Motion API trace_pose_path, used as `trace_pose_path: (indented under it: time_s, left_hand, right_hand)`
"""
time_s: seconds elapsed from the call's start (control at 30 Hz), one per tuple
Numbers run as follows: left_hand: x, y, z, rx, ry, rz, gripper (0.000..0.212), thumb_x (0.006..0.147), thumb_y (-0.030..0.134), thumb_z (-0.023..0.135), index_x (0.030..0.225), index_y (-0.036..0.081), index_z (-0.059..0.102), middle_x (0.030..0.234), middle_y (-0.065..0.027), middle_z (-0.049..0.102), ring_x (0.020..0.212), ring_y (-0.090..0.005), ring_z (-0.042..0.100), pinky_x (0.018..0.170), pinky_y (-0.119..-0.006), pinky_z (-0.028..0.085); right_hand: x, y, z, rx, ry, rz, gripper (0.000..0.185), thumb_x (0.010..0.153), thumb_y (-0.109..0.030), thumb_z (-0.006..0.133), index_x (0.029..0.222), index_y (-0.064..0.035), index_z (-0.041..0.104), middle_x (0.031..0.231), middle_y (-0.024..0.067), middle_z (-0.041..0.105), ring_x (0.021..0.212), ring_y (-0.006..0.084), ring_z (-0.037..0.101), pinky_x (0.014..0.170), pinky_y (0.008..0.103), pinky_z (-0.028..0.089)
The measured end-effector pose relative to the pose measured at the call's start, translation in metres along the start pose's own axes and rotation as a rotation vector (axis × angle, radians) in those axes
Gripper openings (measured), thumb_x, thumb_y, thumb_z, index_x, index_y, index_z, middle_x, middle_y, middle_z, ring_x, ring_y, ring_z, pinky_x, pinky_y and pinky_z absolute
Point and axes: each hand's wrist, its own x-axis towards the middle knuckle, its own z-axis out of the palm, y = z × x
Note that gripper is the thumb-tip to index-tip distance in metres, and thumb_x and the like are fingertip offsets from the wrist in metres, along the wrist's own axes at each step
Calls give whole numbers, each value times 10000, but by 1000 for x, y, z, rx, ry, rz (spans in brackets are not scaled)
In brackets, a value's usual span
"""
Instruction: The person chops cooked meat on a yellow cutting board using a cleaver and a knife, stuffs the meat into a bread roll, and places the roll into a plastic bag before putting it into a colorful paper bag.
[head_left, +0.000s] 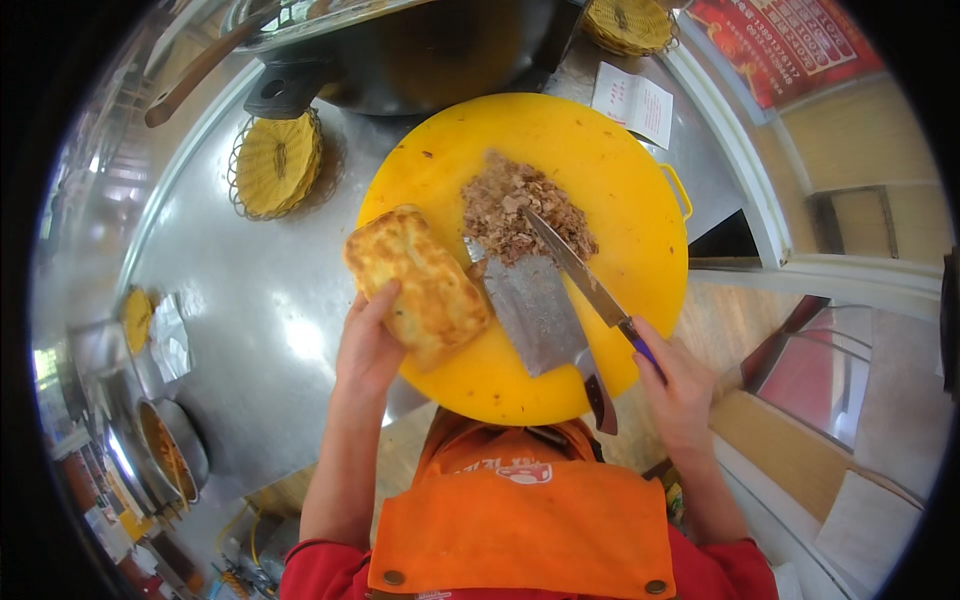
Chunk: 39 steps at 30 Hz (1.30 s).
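Note:
My left hand grips a browned rectangular flatbread by its near left side, thumb on top. The bread is over the left part of a round yellow cutting board. In my right hand is a long knife with a purple handle. Its tip reaches over a heap of chopped cooked meat on the board; whether it touches the meat I cannot tell. A wide cleaver lies flat between the bread and the knife, its blade end by the meat and its dark handle towards me.
A large dark pot stands behind the board. Wicker baskets sit on the steel counter, with another stack at the far right. A printed paper lies beyond the board. At left is a metal bowl holding sticks.

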Motion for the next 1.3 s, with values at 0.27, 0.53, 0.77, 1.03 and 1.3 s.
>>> trace_pose_path:
  time_s: [0.27,0.53,0.77,1.03,1.3]
  left_hand:
    - [12,1,8,101,-12,-21,325,851,81,530,1160,26,447,1127,-90,549,1015,-206,548,880,-365,456]
    - [10,-4,-7,-79,-152,-76,403,852,154,540,1221,51,414,1168,-96,530,1075,-237,511,930,-400,408]
    - [6,-19,-20,-277,-297,-37,509,827,302,571,1247,70,401,1179,-96,519,1076,-259,494,949,-427,361]
    - [2,-25,-27,-361,-311,-17,523,819,342,578,1243,86,413,1202,-72,505,1101,-245,474,947,-425,362]
    - [2,-20,-39,-444,-349,3,511,838,265,569,1276,82,381,1276,-97,440,1172,-271,415,1008,-440,325]
  right_hand:
    - [-14,-7,34,117,-136,23,373,752,-38,620,1114,-118,583,661,85,488,538,226,510,485,318,410]
    - [-10,-21,35,215,-183,-67,395,746,-44,625,1131,-113,573,643,66,471,519,202,493,468,297,407]
    - [19,-52,-19,115,-348,-246,403,735,-33,623,1130,-87,563,660,46,461,530,175,501,460,285,417]
    - [36,-64,-81,38,-585,-90,373,710,-60,639,1080,-89,599,733,87,582,644,201,586,529,284,456]
    - [-1,-25,-3,530,-310,453,380,749,-58,620,1124,-63,567,977,116,624,796,181,607,734,234,459]
